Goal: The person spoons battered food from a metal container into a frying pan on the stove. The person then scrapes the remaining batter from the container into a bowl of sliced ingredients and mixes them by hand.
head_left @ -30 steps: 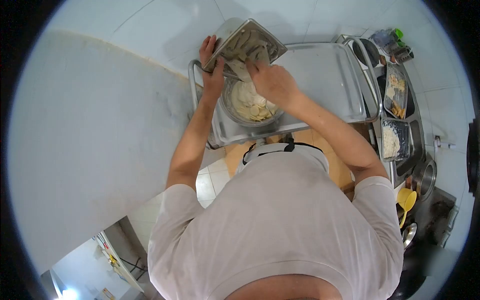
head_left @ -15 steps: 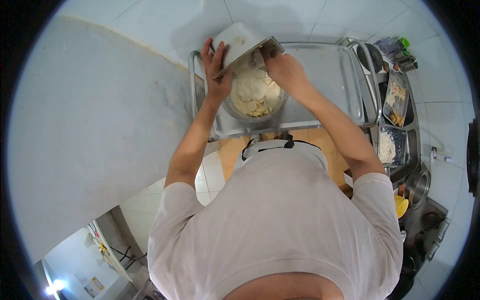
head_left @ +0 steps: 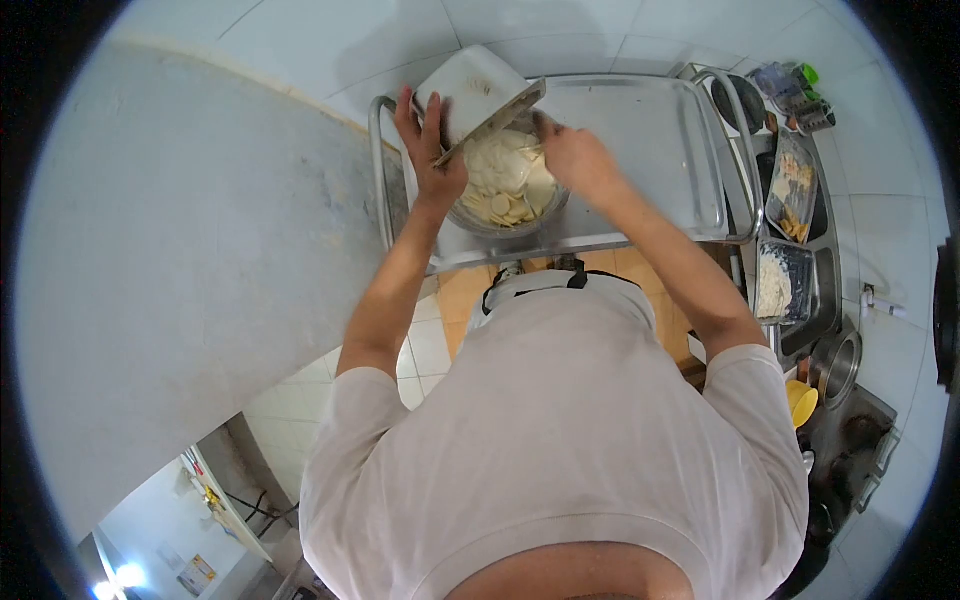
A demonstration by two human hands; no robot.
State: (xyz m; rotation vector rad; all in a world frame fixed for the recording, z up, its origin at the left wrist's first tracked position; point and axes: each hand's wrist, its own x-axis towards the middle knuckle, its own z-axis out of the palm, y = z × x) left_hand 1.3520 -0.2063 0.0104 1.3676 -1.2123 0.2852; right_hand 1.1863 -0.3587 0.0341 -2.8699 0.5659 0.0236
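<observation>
A pale rectangular container (head_left: 475,85) is tipped on its side over a round bowl (head_left: 490,230), its open mouth turned down. My left hand (head_left: 436,165) grips the container's left side, fingers spread over its outer wall and thumb near the rim. Thin pale-yellow slices (head_left: 500,207) fill the bowl, with a whitish mass on top of them beneath the container. By the bowl's right rim is my right hand (head_left: 585,160), slightly blurred. Its fingers are curled, and their tips, near the container's rim, are hidden; I cannot make out what they hold.
The bowl stands on a metal cart (head_left: 640,160) with raised rails, against a tiled wall (head_left: 550,30). To the right, a tray of food pieces (head_left: 792,190) and a tray with white stuff (head_left: 775,280) lie by a sink. A metal pot (head_left: 840,365) and yellow bowl (head_left: 801,402) are lower down.
The container has turned further over, its rim now steeper and narrower in view. My right hand has come out from the container's mouth and moved slightly down and right.
</observation>
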